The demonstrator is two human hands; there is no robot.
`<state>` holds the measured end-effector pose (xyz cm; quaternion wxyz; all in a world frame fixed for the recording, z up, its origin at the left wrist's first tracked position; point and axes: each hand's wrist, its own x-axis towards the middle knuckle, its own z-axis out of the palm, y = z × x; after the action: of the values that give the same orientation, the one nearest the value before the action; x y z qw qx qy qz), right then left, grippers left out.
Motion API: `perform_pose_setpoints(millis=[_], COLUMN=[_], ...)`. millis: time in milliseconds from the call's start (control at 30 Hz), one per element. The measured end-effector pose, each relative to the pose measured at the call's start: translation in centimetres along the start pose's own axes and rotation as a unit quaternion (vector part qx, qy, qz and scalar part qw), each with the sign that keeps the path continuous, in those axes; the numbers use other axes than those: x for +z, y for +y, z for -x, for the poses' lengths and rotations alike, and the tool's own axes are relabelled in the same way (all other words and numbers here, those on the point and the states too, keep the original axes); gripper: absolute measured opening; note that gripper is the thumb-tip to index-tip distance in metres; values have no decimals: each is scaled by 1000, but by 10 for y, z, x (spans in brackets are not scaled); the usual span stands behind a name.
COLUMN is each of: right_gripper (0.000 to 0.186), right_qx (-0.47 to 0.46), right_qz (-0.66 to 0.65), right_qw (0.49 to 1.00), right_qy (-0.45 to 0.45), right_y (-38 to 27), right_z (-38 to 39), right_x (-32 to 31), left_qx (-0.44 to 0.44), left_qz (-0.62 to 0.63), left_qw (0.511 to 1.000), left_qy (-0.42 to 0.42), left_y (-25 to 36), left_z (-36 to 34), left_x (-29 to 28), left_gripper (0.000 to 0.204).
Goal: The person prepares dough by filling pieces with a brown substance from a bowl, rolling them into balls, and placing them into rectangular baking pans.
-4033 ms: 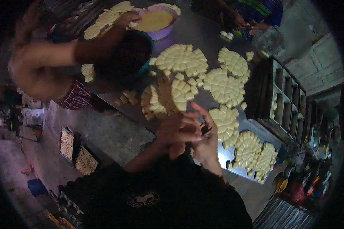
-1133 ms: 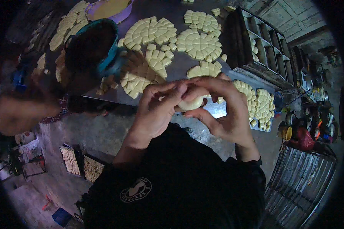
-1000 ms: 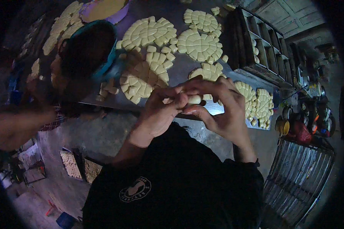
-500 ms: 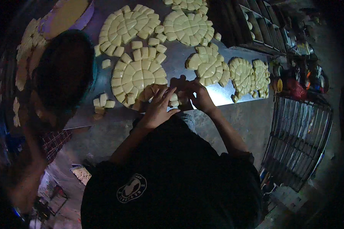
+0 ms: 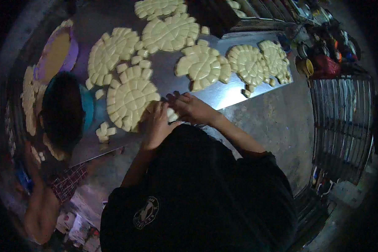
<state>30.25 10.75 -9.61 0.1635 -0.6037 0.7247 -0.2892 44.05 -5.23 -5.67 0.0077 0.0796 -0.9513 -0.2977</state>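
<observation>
Close to the table's near edge, my left hand (image 5: pixel 156 126) curls its fingers against a few small pale dough pieces (image 5: pixel 171 114). My right hand (image 5: pixel 193 108) bends in from the other side, its shadowed fingers closed around the same pieces. Both hands almost meet, hiding most of what they hold. Just left of them lies a round slab of dough (image 5: pixel 132 101), scored into many small segments. Another scored dough slab (image 5: pixel 200 65) rests beyond my right hand.
More scored slabs (image 5: pixel 170 33) cover the metal table (image 5: pixel 235 98). At left are loose dough cubes (image 5: pixel 105 132), a purple basin (image 5: pixel 69 54) and a dark round shape with a teal edge (image 5: pixel 87 105). Another person's arm (image 5: pixel 42 206) shows lower left. A metal rack (image 5: pixel 342 122) stands right.
My right hand has come left and closed in beside my left hand over the dough pieces. The view has shifted, so the slabs appear farther left and the right-hand rack higher.
</observation>
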Motion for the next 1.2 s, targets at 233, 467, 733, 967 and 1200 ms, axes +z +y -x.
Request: perform_pose_setpoints(millis=[233,467,733,967,1200], right_gripper=[36,29,38,20,42], right_qx=[268,270,155,34,1], right_qz=[152,-28,-532,-500,-560], right_qw=[925,906,759,798,821], right_qy=[223,324,341,333,111], right_y=[45,98,-31,-82,-161], right_z=[145,184,106,18,-92], right_x=[-73,-105,-162,-173,-148], left_qx=[67,74,43,18,332], left_qz=[-24,-1,341,555,160], left_qw=[996,994,906,783,767], left_qy=[-50,79,248,281,525], left_y=[21,109,198,176,89], left_z=[-26,-48,-68,-41,-29], left_x=[13,4,4,-40,-134], left_gripper=[67,42,28,30,65])
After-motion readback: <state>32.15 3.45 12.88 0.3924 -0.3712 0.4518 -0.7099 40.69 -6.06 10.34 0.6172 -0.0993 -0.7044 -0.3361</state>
